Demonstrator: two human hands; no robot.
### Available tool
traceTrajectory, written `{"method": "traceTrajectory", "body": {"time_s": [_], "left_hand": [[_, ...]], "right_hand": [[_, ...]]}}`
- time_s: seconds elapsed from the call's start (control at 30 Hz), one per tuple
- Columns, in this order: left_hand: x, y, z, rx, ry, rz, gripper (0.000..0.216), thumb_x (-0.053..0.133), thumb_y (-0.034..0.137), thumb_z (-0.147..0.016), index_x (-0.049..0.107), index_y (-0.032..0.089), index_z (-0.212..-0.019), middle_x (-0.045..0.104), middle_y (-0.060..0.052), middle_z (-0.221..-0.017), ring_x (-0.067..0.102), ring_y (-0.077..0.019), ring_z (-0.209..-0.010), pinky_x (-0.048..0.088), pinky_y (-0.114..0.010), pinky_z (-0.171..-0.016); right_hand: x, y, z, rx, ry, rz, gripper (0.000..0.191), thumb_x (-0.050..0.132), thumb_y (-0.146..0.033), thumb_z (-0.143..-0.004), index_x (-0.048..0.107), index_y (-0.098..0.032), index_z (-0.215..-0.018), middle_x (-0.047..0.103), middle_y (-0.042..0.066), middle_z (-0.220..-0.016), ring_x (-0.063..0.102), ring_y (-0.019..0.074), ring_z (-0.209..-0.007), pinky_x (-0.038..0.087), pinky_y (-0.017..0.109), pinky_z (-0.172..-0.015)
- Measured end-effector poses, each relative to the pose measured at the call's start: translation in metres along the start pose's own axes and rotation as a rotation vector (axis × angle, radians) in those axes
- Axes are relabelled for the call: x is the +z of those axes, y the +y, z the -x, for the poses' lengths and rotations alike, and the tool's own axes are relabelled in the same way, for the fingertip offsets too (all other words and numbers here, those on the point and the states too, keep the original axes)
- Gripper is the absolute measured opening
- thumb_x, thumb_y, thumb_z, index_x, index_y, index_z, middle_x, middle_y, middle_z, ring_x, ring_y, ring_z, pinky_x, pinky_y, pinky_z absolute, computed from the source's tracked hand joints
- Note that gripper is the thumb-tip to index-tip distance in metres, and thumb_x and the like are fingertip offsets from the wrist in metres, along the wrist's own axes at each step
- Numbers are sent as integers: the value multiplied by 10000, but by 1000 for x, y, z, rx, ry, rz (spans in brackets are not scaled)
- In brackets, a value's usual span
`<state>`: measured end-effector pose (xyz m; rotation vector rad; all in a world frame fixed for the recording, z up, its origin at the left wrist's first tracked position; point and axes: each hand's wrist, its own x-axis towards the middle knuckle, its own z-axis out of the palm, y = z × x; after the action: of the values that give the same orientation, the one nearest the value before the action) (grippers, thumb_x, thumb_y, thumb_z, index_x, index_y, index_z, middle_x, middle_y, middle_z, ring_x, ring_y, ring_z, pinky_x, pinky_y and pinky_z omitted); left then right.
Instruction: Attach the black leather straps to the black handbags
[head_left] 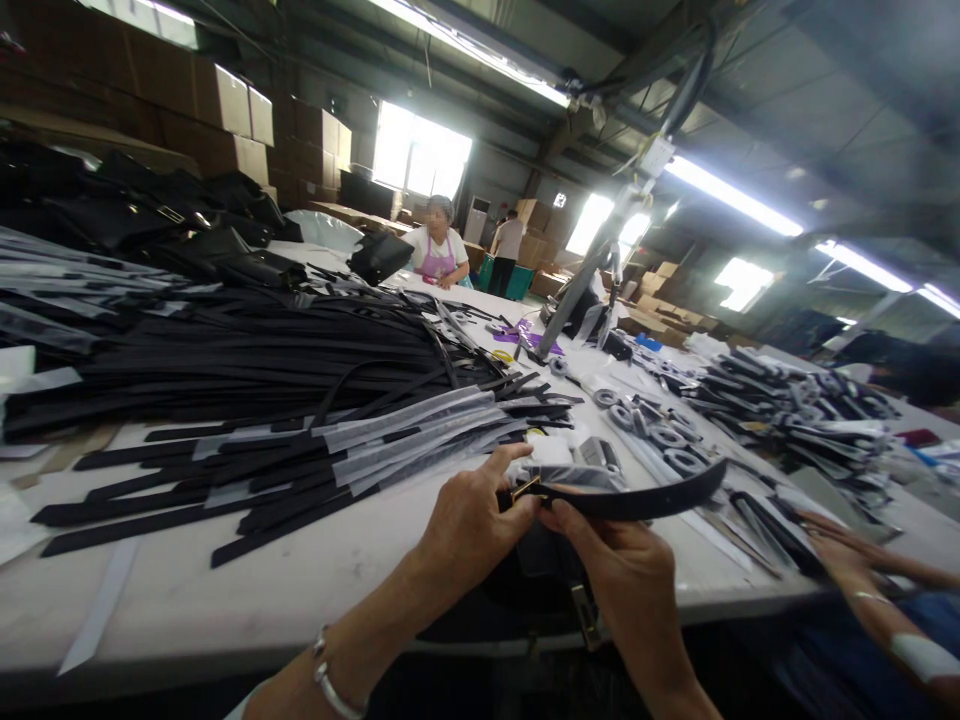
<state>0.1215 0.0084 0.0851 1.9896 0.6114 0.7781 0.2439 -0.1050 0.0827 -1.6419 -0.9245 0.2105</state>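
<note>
My left hand (472, 515) pinches the buckle end of a black strap, with a gold-coloured metal buckle (526, 488) between thumb and fingers. Close beside it, my right hand (626, 560) grips the same black strap (652, 503), thumb on its near edge. The strap's free part curves away to the right above the table. Below both hands a dark bag-like piece (544, 555) with a metal fitting (583, 612) hangs at the table edge, partly hidden by my hands. Whether the strap is joined to it, I cannot tell.
Many black straps (247, 350), some in clear wrap, cover the table's left side. Tape rolls (664, 437) and wrapped straps (780, 400) lie right. A slanted metal post (577, 300) rises mid-table. A co-worker's hands (847, 550) are close on my right; another person (439, 245) stands across.
</note>
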Motion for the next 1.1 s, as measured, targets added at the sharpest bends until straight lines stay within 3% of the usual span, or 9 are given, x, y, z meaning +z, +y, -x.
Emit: {"method": "traceTrajectory", "body": {"time_s": [0.2, 0.27, 0.4, 0.6, 0.7, 0.77, 0.83, 0.93, 1.1], "left_hand": [[9, -3, -4, -4, 38, -134, 455, 559, 255, -835, 541, 262, -1289, 673, 9, -677, 629, -205, -614, 390, -270, -586], [10, -8, -4, 3, 61, -143, 447, 541, 257, -848, 522, 255, -1294, 691, -11, -731, 653, -228, -680, 403, -290, -624], [2, -16, -3, 37, 7, 106, 445, 549, 240, -855, 458, 224, -1291, 687, 1, -795, 626, -194, -705, 419, -282, -661], [-3, -12, -6, 74, -158, 680, 368, 580, 311, -892, 464, 194, -1221, 616, 12, -791, 553, -124, -665, 400, -230, -613], [-1, -19, -10, 76, -219, 942, 484, 687, 397, -819, 463, 188, -1193, 626, -4, -780, 534, -104, -604, 377, -205, -551], [-1, -27, -11, 50, -245, 1056, 532, 721, 421, -778, 472, 182, -1184, 635, -10, -750, 491, -81, -545, 318, -179, -493], [-2, -35, -11, -4, -259, 1132, 527, 698, 431, -781, 488, 181, -1194, 632, -7, -726, 421, -54, -483, 233, -165, -440], [-4, -39, -9, -37, -246, 1108, 495, 720, 344, -743, 537, 193, -1177, 637, -7, -791, 453, -59, -521, 266, -158, -445], [-8, -30, -8, 84, -9, 695, 267, 718, 212, -763, 648, 188, -1020, 660, -12, -923, 600, -149, -854, 471, -210, -743]], "right_hand": [[1, 7, -2, -515, -16, 290, 154, 657, -214, -843, 758, -250, -953, 754, 42, -938, 706, 229, -875, 569, 364, -853], [-4, 4, -8, -592, -96, 336, 215, 615, -166, -855, 742, -247, -1007, 731, 55, -975, 683, 224, -917, 556, 357, -856], [-22, -14, -27, -515, -418, 321, 258, 534, -165, -892, 736, -253, -1026, 713, 61, -1035, 662, 215, -977, 542, 332, -858], [-8, -32, -52, -423, -348, 339, 363, 483, -394, -948, 586, -276, -1276, 633, 46, -1270, 561, 247, -1181, 416, 388, -1007], [14, -23, -56, -395, -371, 307, 335, 404, -428, -973, 630, -237, -1129, 710, 30, -964, 651, 198, -844, 492, 309, -769], [25, -12, -56, -340, -274, 237, 297, 432, -442, -960, 615, -212, -916, 623, -21, -661, 570, 151, -579, 440, 250, -558], [30, -1, -55, -294, -173, 182, 272, 502, -455, -924, 555, -211, -817, 525, -57, -544, 491, 129, -482, 373, 230, -471], [29, 11, -56, -279, -121, 223, 262, 537, -461, -903, 554, -210, -828, 521, -64, -530, 484, 125, -466, 358, 228, -462], [13, -5, -74, -360, -230, 526, 311, 472, -474, -938, 648, -218, -954, 650, -10, -683, 613, 179, -640, 442, 271, -604]]}}
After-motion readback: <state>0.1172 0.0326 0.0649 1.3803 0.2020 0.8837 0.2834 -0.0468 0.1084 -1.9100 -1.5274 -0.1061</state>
